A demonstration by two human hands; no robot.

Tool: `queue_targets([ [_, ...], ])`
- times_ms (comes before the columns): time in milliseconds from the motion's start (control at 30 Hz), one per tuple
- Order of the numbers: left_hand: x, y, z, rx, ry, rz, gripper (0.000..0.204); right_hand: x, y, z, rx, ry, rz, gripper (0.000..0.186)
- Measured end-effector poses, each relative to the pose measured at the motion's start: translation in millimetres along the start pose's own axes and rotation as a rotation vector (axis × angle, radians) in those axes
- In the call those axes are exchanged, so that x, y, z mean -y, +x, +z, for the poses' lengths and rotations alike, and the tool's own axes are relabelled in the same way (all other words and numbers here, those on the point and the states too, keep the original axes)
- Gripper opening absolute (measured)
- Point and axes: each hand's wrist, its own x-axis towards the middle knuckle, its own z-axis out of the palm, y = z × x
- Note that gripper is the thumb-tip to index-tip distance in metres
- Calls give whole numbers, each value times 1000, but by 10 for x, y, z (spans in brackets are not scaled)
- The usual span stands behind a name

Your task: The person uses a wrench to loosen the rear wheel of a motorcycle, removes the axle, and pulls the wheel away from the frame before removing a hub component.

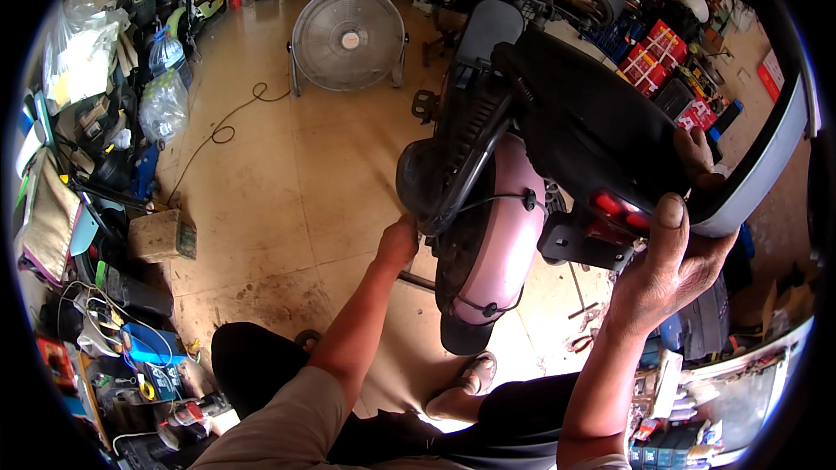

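An electric scooter stands in front of me, with a pink rear mudguard and a black cable running over it. Its black tail cover, carrying a red tail light, sits tilted above the wheel. My right hand grips the rear end of that cover, thumb up beside the light, fingers at a grey curved trim piece. My left hand is closed low beside the wheel, by the dark round housing; what its fingers hold is hidden. Another person's hand rests on the cover's far right side.
A large floor fan stands ahead, its cord trailing over the tiles. Clutter lines the left, with a wooden block and a power tool. Red boxes lie at the right. Pliers lie on the floor near the wheel.
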Motion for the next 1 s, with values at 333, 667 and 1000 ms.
queue_targets([
  [333, -97, 29, 86, -59, -32, 33, 32, -22, -10, -11, -1, -9, 15, 73],
  [667, -224, -21, -354, 465, 93, -15, 13, -17, 11, -13, 7, -24, -19, 73],
  [1000, -531, -202, -1389, 647, -671, -616, 15, 40, 9, -53, 19, -31, 20, 63],
])
